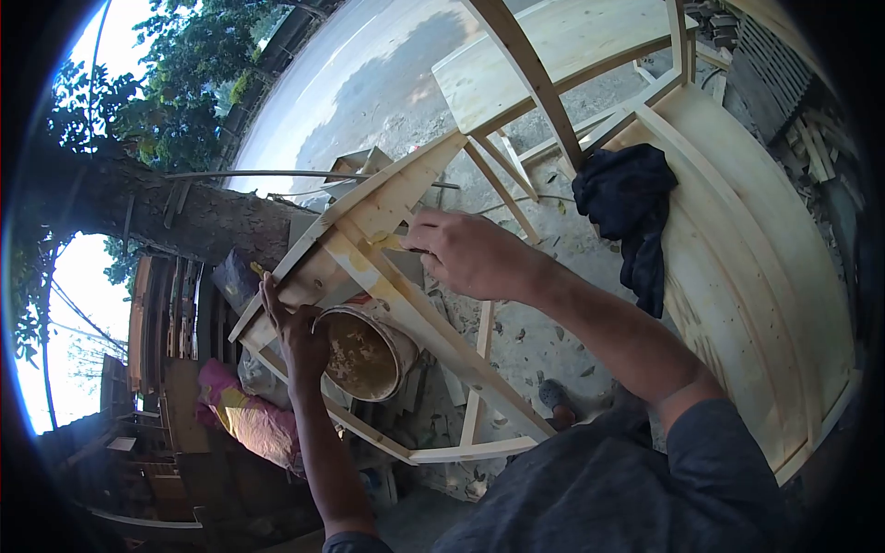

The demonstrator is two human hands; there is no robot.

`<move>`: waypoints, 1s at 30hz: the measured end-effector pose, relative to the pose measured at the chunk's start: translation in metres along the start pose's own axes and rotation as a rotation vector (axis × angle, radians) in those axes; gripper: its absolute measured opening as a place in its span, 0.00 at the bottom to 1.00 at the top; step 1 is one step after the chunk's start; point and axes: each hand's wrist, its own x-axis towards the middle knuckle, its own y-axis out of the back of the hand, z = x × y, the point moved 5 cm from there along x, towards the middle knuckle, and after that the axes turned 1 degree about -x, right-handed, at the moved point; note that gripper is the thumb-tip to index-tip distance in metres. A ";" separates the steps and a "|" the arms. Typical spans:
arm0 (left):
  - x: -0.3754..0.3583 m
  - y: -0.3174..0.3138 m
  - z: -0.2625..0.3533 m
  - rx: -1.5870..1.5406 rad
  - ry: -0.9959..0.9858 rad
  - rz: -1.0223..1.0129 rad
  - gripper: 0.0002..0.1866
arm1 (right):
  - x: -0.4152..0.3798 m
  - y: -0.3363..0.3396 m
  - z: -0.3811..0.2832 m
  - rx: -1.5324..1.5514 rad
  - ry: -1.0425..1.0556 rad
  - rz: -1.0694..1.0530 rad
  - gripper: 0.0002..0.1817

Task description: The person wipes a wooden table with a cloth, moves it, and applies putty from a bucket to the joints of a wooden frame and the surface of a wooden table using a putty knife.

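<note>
A tilted wooden frame [415, 318] of pale timber stands in front of me, with yellow filler smeared near its upper joint. My right hand [461, 251] is closed at that joint, fingers bent around something I cannot make out, with yellow filler [387, 241] right by the fingertips. My left hand [300, 330] grips the frame's left side, a finger stretched up along the board's edge and a yellow dab at its tip. Just right of the left hand, partly behind the frame, is a bucket [404, 343] with brownish paste caked inside.
A long curved wooden panel [737, 230] fills the right side, a dark cloth [627, 189] draped by its edge. Farther back stands a wooden table [544, 60]. A tree trunk [203, 221], stacked boards [157, 323] and a pink-yellow sack [253, 419] lie left.
</note>
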 end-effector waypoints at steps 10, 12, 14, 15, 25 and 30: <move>-0.002 0.001 0.002 -0.005 -0.001 0.010 0.09 | 0.025 0.009 0.006 -0.062 -0.005 -0.124 0.16; -0.001 0.002 0.003 0.001 -0.003 0.017 0.09 | 0.027 0.002 -0.001 -0.104 0.030 -0.219 0.16; -0.002 0.003 0.003 0.001 0.003 0.024 0.09 | 0.029 0.020 -0.004 -0.143 -0.045 -0.342 0.16; -0.003 0.005 0.003 0.001 0.004 0.024 0.09 | 0.027 0.025 -0.007 -0.156 -0.092 -0.402 0.17; 0.002 0.001 0.002 -0.020 0.023 0.015 0.09 | 0.037 0.011 0.000 -0.039 0.062 -0.178 0.16; 0.002 0.005 0.004 0.001 0.019 0.002 0.09 | 0.038 0.024 -0.005 -0.063 0.027 -0.223 0.14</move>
